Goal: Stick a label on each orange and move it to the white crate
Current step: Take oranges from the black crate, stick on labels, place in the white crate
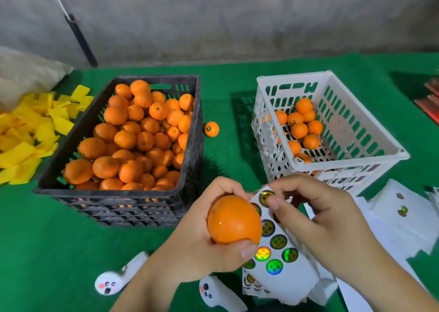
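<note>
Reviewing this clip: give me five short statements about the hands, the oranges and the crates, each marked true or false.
1. The left hand holds an orange. True.
2. The right hand is empty and lies flat on the green mat. False: its fingers pinch at a round label at the top of the sticker sheet.
3. The black crate holds far more oranges than the white crate. True.
4. The white crate is empty. False: several oranges lie in it.
5. A lone orange lies on the mat between the two crates, close beside the black one. True.
</note>
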A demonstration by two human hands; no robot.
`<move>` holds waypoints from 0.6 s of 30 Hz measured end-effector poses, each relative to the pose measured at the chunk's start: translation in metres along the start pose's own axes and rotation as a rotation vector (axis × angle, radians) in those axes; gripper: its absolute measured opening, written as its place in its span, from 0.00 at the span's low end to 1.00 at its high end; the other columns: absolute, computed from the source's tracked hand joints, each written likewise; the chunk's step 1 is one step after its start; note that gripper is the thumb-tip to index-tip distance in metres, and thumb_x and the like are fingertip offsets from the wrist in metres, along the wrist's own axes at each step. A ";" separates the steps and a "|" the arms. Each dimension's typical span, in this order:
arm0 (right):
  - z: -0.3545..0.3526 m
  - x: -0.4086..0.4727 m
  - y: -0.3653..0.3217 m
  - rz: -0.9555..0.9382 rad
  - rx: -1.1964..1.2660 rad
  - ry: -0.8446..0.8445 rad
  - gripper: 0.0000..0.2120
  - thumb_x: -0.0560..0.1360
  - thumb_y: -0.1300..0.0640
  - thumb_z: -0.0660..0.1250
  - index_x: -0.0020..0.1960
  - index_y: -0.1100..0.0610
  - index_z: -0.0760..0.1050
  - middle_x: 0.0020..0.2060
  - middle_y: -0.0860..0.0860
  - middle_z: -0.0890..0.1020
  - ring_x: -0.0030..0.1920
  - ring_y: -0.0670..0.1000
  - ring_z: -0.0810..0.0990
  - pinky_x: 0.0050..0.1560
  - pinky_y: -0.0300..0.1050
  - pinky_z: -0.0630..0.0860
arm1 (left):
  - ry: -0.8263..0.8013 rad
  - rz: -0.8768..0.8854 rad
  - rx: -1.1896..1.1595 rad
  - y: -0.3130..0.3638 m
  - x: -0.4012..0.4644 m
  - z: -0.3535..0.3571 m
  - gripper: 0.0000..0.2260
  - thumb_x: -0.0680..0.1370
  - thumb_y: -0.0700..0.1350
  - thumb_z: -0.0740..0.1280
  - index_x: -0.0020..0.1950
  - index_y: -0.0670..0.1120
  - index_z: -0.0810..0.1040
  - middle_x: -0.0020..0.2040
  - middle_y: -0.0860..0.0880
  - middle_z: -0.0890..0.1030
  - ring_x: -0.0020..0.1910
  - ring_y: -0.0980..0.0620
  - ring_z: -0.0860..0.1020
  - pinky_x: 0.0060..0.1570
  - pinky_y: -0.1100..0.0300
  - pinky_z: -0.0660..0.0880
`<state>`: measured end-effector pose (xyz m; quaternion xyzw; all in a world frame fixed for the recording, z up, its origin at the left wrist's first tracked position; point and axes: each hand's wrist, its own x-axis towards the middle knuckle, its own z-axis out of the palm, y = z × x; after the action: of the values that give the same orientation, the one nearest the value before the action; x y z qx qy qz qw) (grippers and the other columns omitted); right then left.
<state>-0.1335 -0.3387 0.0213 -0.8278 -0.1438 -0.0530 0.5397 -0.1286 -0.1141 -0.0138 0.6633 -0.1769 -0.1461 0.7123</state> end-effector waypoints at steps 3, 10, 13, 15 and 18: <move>-0.004 0.000 -0.004 0.093 0.206 0.008 0.06 0.74 0.47 0.75 0.50 0.44 0.87 0.40 0.51 0.86 0.38 0.52 0.83 0.37 0.46 0.80 | -0.038 0.032 -0.055 0.002 0.000 0.000 0.28 0.71 0.50 0.80 0.64 0.44 0.70 0.60 0.41 0.79 0.53 0.37 0.82 0.45 0.50 0.80; -0.011 0.008 0.002 0.279 0.447 -0.023 0.13 0.70 0.44 0.77 0.48 0.52 0.88 0.42 0.57 0.87 0.42 0.54 0.85 0.47 0.47 0.83 | -0.116 0.080 -0.127 0.006 0.002 -0.002 0.27 0.73 0.48 0.80 0.64 0.43 0.69 0.64 0.41 0.79 0.59 0.37 0.82 0.50 0.49 0.82; -0.010 0.009 -0.002 0.182 0.245 0.303 0.08 0.71 0.44 0.74 0.47 0.45 0.87 0.41 0.50 0.87 0.39 0.48 0.81 0.44 0.44 0.79 | -0.057 0.030 -0.083 0.004 0.002 -0.004 0.31 0.71 0.53 0.81 0.66 0.44 0.69 0.62 0.41 0.78 0.56 0.34 0.82 0.47 0.36 0.82; -0.008 0.004 -0.010 -0.060 0.012 0.412 0.02 0.77 0.48 0.74 0.49 0.41 0.85 0.44 0.43 0.86 0.41 0.46 0.82 0.44 0.37 0.79 | -0.031 -0.009 -0.007 0.003 0.002 -0.004 0.31 0.70 0.53 0.81 0.66 0.47 0.70 0.59 0.46 0.78 0.53 0.41 0.83 0.43 0.46 0.82; 0.005 -0.003 -0.018 -0.392 -0.231 0.182 0.06 0.80 0.54 0.71 0.55 0.49 0.84 0.51 0.43 0.84 0.50 0.46 0.83 0.51 0.37 0.77 | -0.058 -0.053 0.016 0.002 0.005 0.000 0.27 0.72 0.48 0.80 0.65 0.48 0.70 0.54 0.54 0.78 0.47 0.53 0.82 0.43 0.60 0.78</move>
<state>-0.1423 -0.3274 0.0345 -0.8322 -0.2454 -0.2472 0.4314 -0.1246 -0.1163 -0.0110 0.6689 -0.1810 -0.1829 0.6974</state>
